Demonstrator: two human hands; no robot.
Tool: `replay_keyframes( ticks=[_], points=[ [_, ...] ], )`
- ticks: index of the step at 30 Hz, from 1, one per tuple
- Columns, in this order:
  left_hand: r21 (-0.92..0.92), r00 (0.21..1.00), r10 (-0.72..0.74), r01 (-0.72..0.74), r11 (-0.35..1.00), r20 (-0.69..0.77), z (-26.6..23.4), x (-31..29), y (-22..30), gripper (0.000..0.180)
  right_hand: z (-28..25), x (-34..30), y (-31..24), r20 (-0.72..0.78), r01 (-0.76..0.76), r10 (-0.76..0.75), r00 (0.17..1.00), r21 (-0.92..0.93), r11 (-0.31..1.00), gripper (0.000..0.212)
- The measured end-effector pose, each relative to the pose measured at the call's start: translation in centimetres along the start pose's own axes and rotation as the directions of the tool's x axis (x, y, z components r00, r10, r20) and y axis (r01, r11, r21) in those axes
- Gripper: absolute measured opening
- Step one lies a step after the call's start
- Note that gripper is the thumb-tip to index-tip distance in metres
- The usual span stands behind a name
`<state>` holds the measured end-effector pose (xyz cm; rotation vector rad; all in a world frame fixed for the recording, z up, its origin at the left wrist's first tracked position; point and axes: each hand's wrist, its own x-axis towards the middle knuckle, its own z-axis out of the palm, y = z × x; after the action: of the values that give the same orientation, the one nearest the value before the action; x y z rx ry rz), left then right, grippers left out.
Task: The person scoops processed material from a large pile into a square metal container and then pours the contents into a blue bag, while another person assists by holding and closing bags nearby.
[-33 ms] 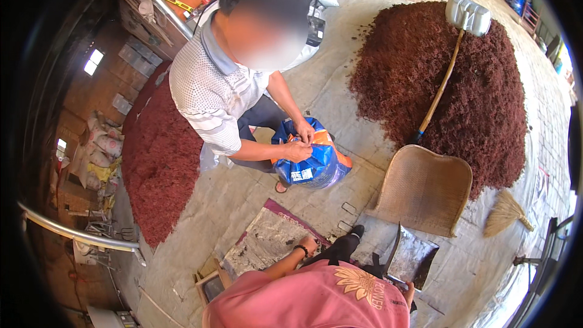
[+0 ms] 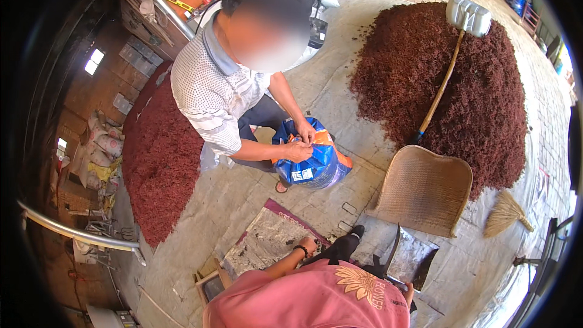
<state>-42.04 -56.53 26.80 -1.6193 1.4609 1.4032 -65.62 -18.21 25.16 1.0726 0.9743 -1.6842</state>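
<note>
My left hand (image 2: pixel 308 245), with a dark beaded bracelet at the wrist, is held low beside my black-trousered leg, above a dirty mat (image 2: pixel 262 246) with a maroon border. Its fingers look curled closed; whatever lies in them is hidden. At my right side, my right hand (image 2: pixel 409 294) is closed at the near edge of a grey metal dustpan-like sheet (image 2: pixel 413 258), partly hidden by my pink shirt. In front of me a co-worker in a patterned shirt bends over a full blue and orange bag (image 2: pixel 322 161), both of that person's hands (image 2: pixel 302 146) pinching its gathered top.
A woven scoop basket (image 2: pixel 425 188) lies on the right, near a straw hand broom (image 2: pixel 506 214). Behind it rises a dark red heap (image 2: pixel 401 67) with a long-handled shovel (image 2: pixel 446 82) on it. Another red heap (image 2: pixel 159 170) is on the left, beside a metal rail (image 2: pixel 79 231).
The co-worker's head and upper body have shifted very slightly right. My hands, the bag and the other things stay where they were.
</note>
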Motion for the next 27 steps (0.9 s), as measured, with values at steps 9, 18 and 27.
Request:
replay_keyframes(
  ticks=[9, 18, 27],
  points=[
    [0.009, 0.999, 0.013, -0.012, 1.0, -0.046, 0.3, -1.8, 0.7, 0.019, -2.9, -2.3, 2.5, -0.042, 0.231, -0.233, 0.972, -0.053, 0.972, 0.031],
    [0.154, 0.901, 0.354, -0.398, 0.904, 0.251, 4.1, 1.9, 1.3, 0.016, -8.7, -3.8, 3.7, -0.222, 0.281, -0.2, 0.955, 0.448, 0.848, 0.04],
    [0.804, 0.786, 0.38, -0.574, 0.153, 0.488, 4.3, 5.9, 3.8, 0.04, -11.2, -5.6, 4.4, -0.443, 0.151, 0.069, 0.894, 0.442, 0.884, 0.03]
  ],
)
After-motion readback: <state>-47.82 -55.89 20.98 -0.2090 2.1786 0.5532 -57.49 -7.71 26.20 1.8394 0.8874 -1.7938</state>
